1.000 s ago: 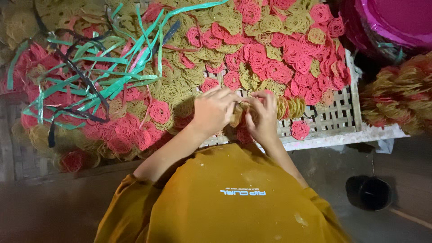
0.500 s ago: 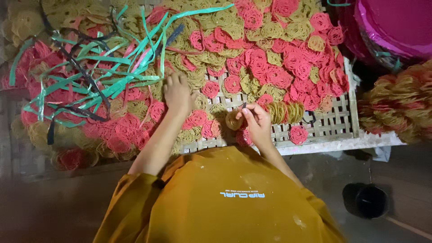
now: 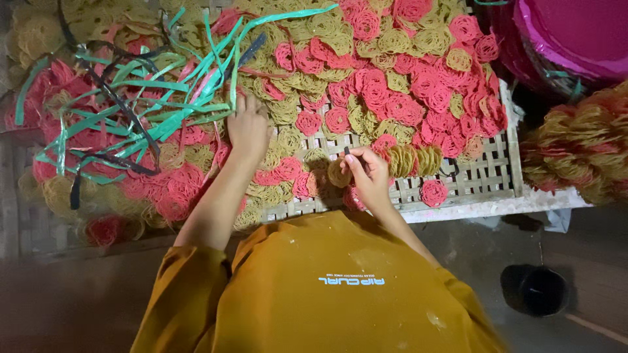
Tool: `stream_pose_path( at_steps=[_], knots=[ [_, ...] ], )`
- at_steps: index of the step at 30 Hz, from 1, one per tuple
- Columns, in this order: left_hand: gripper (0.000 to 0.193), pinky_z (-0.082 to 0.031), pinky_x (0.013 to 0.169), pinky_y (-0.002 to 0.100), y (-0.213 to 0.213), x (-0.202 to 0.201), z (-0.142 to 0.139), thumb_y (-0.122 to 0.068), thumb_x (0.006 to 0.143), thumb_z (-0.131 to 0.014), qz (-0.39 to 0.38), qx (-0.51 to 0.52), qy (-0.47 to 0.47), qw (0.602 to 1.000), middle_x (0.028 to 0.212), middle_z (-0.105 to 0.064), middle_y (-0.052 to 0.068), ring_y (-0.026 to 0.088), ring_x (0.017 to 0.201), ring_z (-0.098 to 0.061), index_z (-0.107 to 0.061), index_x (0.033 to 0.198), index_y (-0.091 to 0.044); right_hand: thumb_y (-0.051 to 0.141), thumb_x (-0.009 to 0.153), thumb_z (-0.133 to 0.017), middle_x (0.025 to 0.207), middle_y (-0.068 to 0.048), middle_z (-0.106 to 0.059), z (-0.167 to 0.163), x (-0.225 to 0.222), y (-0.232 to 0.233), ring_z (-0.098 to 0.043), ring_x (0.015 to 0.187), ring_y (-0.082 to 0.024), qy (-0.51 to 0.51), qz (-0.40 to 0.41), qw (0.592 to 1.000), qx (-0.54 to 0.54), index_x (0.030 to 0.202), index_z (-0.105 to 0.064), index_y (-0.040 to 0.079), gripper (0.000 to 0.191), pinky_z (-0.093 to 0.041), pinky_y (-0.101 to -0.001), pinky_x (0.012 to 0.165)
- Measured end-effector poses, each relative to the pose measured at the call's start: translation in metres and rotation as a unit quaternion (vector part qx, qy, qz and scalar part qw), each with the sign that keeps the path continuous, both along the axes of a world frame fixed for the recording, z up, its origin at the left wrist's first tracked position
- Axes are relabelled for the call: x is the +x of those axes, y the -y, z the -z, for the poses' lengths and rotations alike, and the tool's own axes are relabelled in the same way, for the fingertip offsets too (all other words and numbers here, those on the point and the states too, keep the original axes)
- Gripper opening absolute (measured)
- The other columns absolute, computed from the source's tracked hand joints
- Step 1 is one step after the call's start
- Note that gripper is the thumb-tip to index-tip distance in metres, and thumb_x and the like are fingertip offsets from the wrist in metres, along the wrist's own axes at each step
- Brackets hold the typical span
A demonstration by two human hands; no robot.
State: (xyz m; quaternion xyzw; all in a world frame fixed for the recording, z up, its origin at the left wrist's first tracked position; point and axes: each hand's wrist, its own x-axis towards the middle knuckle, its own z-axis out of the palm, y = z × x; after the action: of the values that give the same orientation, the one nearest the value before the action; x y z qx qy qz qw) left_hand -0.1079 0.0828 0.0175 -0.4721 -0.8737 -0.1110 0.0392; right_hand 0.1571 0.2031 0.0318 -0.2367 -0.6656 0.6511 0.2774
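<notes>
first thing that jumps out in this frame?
The heap of pink and yellow lacy crackers spread over the woven bamboo tray. At upper left lies a tangle of green strips, where the left hand reaches. The right hand holds a stack of yellow crackers near the tray's front edge.

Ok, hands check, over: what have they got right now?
Left hand flat on green strips. Right hand pinching a yellow lacy round. Pink and yellow rounds crowd the woven tray.
</notes>
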Motion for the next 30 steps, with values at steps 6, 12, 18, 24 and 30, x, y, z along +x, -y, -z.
stream_pose_path(
  at_steps=[6, 12, 18, 24, 30],
  knots=[
    [0.021, -0.052, 0.066, 0.044, 0.005, 0.006, -0.001, -0.027, 0.101, -0.063, -0.087, 0.093, 0.302, 0.945, 0.103, -0.076, 0.012, 0.031, 0.083, -0.064, -0.070, 0.119, -0.018, 0.002, 0.093, -0.071, 0.082, -0.003, -0.069, -0.022, -0.009, 0.007, -0.059, 0.069, -0.008, 0.106, 0.040, 0.981, 0.159, 0.101, -0.077, 0.000, 0.010, -0.046, -0.0245, 0.061],
    [0.023, -0.056, 0.061, 0.028, 0.004, 0.058, 0.002, -0.025, 0.102, -0.064, -0.041, 0.225, 0.519, 0.824, 0.079, -0.076, 0.010, 0.011, 0.065, -0.071, -0.077, 0.103, -0.006, 0.004, 0.091, -0.075, 0.082, -0.011, -0.071, -0.026, -0.024, 0.012, -0.066, 0.069, -0.017, 0.096, 0.061, 0.950, 0.291, 0.094, -0.075, -0.001, 0.006, -0.050, -0.0295, 0.062],
    [0.027, -0.050, 0.057, 0.029, 0.010, 0.094, -0.031, -0.024, 0.097, -0.069, 0.023, 0.269, 0.385, 0.882, 0.081, -0.076, 0.014, 0.013, 0.060, -0.065, -0.077, 0.115, -0.006, 0.006, 0.090, -0.078, 0.080, -0.015, -0.068, -0.021, -0.027, 0.010, -0.067, 0.067, -0.027, 0.125, 0.068, 0.908, 0.394, 0.090, -0.073, -0.001, 0.008, -0.051, -0.0363, 0.060],
    [0.028, -0.047, 0.058, 0.032, 0.007, 0.105, -0.040, -0.018, 0.103, -0.063, 0.012, 0.194, 0.451, 0.871, 0.077, -0.068, 0.022, 0.021, 0.058, -0.059, -0.076, 0.127, -0.012, 0.005, 0.091, -0.076, 0.079, -0.013, -0.069, -0.016, -0.027, 0.010, -0.067, 0.065, -0.022, 0.110, 0.086, 0.928, 0.346, 0.091, -0.072, -0.001, 0.007, -0.051, -0.0343, 0.059],
    [0.019, -0.057, 0.067, 0.026, -0.002, 0.105, -0.033, -0.019, 0.095, -0.070, 0.088, 0.299, 0.377, 0.872, 0.105, -0.079, 0.005, 0.015, 0.072, -0.073, -0.077, 0.113, -0.016, 0.003, 0.096, -0.071, 0.091, -0.011, -0.072, -0.016, -0.019, 0.008, -0.070, 0.081, -0.018, 0.071, 0.062, 0.953, 0.287, 0.099, -0.070, -0.001, 0.005, -0.055, -0.0316, 0.074]
  ],
)
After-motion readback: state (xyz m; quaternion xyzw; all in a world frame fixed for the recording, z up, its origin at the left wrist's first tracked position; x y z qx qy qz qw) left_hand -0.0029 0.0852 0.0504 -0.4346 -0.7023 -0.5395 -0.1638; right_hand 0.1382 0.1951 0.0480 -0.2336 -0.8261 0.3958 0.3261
